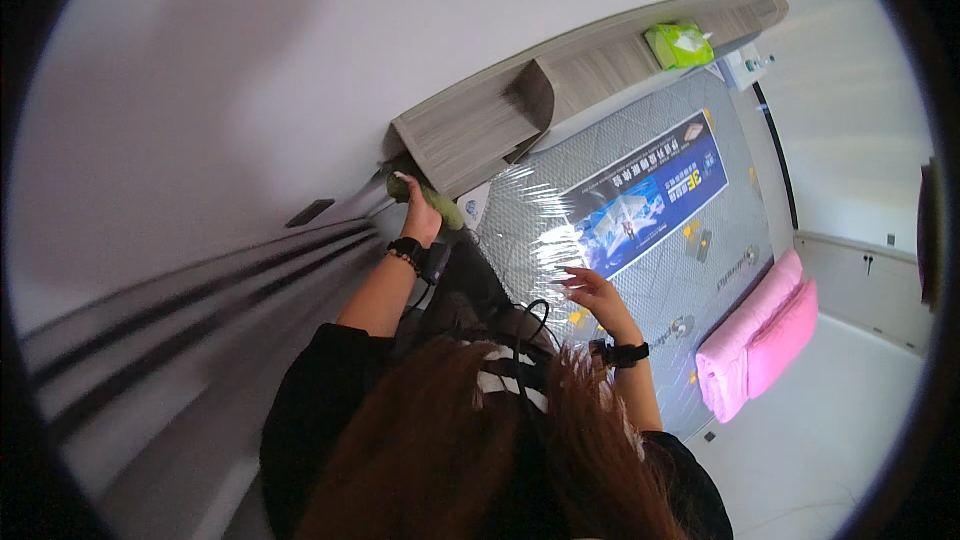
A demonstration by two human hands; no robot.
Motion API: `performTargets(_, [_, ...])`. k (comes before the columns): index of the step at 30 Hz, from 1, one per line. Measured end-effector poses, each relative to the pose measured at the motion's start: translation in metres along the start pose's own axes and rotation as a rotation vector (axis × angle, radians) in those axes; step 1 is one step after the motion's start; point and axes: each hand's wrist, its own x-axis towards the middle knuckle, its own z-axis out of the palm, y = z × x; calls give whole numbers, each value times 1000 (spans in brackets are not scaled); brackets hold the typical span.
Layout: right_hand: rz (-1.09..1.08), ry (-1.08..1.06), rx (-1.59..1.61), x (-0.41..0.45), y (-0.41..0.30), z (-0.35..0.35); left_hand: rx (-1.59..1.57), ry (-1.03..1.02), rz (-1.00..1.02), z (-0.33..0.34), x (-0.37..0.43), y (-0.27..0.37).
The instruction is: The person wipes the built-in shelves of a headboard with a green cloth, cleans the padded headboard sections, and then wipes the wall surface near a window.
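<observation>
My left hand (424,214) is at the near end of the grey wood-grain headboard shelf (472,127), gripping a green cloth (446,210) beside the wall. My right hand (592,292) hovers over the plastic-wrapped mattress (525,217), fingers spread and slightly bent, nothing visible in it. Past its fingertips, a printed blue and black sheet (645,195) lies on the mattress. Both wrists wear black bands, and a black cable hangs near my body.
A green tissue pack (679,45) stands on the shelf, with a white box (745,66) beyond its edge. Folded pink bedding (757,337) lies at the mattress's far side. Dark-striped grey curtains (225,300) hang to the left, near a dark wall fitting (310,213).
</observation>
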Motion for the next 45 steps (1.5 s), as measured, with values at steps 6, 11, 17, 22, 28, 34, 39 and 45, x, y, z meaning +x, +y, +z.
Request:
performTargets(6, [-11,-160,-116,0,-22,0,92,-72,120,-56,31,-14])
performTargets(11, [-43,-147,-192,16,-40,11,84,-84,135,-80,47,-12])
performTargets(17, [-135,-90,-89,42,-43,18,60,9,95,-71,15,-21])
performTargets(22, [-179,-69,-79,48,-56,26,-31,-38,75,-19,-41,4])
performTargets(28, [-194,-91,-104,63,-58,18,43,-182,128,43,-75,36])
performTargets(34, [-120,-124,-376,46,-63,26,-4,-91,99,-13,-34,-3])
performTargets(39, [-38,-158,-412,18,-35,11,-75,70,60,-74,-28,-40])
performTargets(45, [62,-235,-432,-1,-34,17,-163,318,150,-155,-20,-55])
